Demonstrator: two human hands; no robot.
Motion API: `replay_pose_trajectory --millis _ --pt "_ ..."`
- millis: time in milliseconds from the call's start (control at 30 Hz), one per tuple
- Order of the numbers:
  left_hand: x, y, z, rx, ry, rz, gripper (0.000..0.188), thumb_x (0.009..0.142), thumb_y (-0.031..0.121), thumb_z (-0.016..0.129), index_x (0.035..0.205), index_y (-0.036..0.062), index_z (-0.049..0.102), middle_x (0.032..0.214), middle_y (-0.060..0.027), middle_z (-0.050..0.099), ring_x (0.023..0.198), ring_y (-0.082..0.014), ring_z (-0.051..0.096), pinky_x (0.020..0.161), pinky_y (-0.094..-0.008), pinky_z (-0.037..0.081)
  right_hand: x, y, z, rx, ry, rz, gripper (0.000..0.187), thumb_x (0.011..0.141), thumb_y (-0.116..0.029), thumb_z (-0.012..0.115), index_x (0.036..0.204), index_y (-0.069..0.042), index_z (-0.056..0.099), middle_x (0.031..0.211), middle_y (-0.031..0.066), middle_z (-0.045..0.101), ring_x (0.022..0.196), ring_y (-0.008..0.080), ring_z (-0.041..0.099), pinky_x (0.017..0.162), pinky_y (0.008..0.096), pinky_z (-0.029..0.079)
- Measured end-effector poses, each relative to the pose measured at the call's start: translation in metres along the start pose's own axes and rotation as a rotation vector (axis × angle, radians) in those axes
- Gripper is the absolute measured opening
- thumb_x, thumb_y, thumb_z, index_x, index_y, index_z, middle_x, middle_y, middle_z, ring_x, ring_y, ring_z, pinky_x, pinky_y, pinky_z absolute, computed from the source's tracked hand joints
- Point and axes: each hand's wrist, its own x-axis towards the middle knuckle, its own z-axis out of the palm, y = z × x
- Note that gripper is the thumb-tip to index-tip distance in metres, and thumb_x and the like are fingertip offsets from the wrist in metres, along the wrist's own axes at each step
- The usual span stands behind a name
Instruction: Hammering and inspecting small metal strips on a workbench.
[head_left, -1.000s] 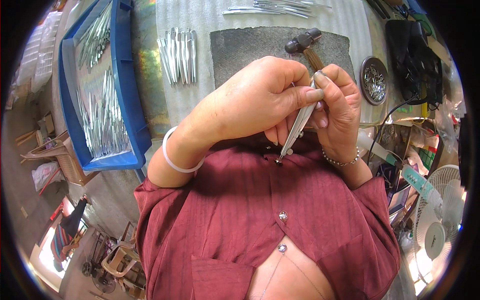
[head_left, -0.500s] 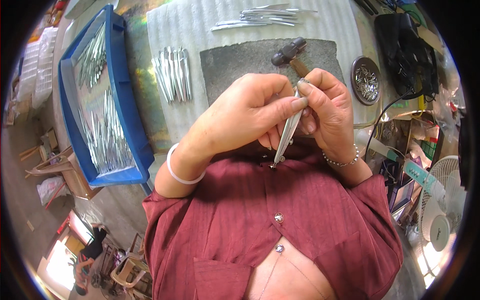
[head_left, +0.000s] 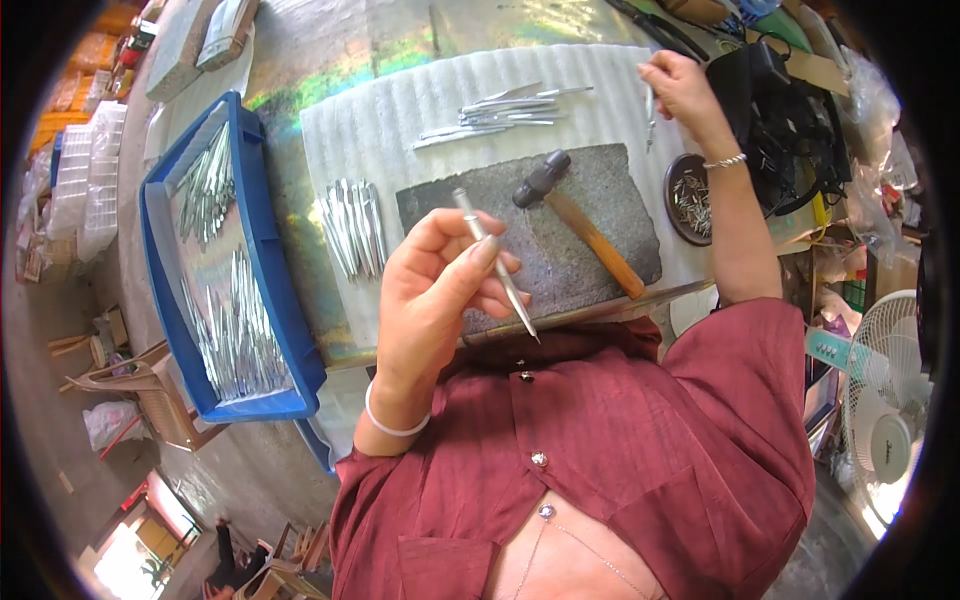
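Note:
My left hand, above the front left of the dark stone slab, pinches a slim, pointed silver metal piece between thumb and fingers. Its sharp tip points down toward my shirt. At the back right, my right hand is closed around another slim silver piece, which hangs from the fingers; its upper part is hidden. A hammer with a wooden handle lies on the slab. Similar silver pieces lie in a row left of the slab and in a loose pile behind it.
At the left stands a blue tray with many slim metal pieces. A round dark dish of small metal parts sits below my right forearm. White foam sheet covers the worktop. Black equipment stands right; a fan is at lower right.
My hands, together on silver pieces before my chest, have parted. The right has reached to the back right with one piece; the left has moved left, holding another. The view has shifted.

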Motion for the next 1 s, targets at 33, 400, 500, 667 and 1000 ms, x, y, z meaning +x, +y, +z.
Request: replay_pose_trajectory --millis 33,400,500,667,1000 --pt "-0.002 -0.001 0.0 -0.033 0.043 0.038 0.017 0.092 0.009 0.054 0.106 -0.0005 0.052 0.085 -0.0109 0.063 0.064 -0.0132 0.064 0.059 -0.0244 0.056 0.003 0.0 0.004 -0.073 -0.002 0.001 0.02 0.085 -0.02 0.06 0.089 0.0 0.06 0.064 0.0028 0.06 0.049 0.0088 0.053 0.049 0.0224 0.045" --pt "0.001 -0.029 0.0 -0.521 0.043 0.02 0.012 0.092 0.007 0.053 0.102 0.0045 0.047 0.094 -0.0131 0.061 0.088 -0.0284 0.066 0.071 -0.0333 0.059 -0.172 -0.112 0.073 0.486 -0.444 -0.362 0.036 0.075 0.003 0.068 0.109 -0.005 0.06 0.086 0.002 0.061 0.062 0.0026 0.052 0.054 0.0185 0.043" --pt "-0.004 -0.031 -0.001 -0.544 0.042 -0.035 0.007 0.091 0.006 0.055 0.094 0.0035 0.049 0.09 -0.0127 0.062 0.08 -0.0233 0.067 0.071 -0.0327 0.058 -0.183 -0.106 0.083 0.572 -0.391 -0.479 0.023 0.084 -0.007 0.065 0.104 0.002 0.059 0.085 0.0044 0.058 0.061 0.0043 0.05 0.054 0.0161 0.039" --pt "-0.031 -0.032 -0.008 -0.02 -0.173 -0.113 0.009 0.088 0.004 0.06 0.091 -0.0003 0.053 0.084 -0.0104 0.065 0.073 -0.0116 0.063 0.065 -0.0236 0.05 -0.192 -0.117 0.083 0.994 -0.534 -0.051 0.009 0.088 -0.007 0.062 0.094 0.001 0.061 0.076 -0.0012 0.06 0.058 0.0015 0.051 0.05 0.0147 0.039" --pt "-0.048 -0.033 -0.014 0.252 -0.172 -0.065 0.011 0.088 0.004 0.06 0.091 -0.0008 0.051 0.073 -0.0042 0.064 0.065 -0.0055 0.059 0.058 -0.0212 0.047 -0.197 -0.125 0.092 0.948 -0.67 0.2 0.011 0.09 -0.011 0.06 0.092 -0.001 0.056 0.07 -0.0008 0.059 0.056 0.0012 0.05 0.047 0.0157 0.037"
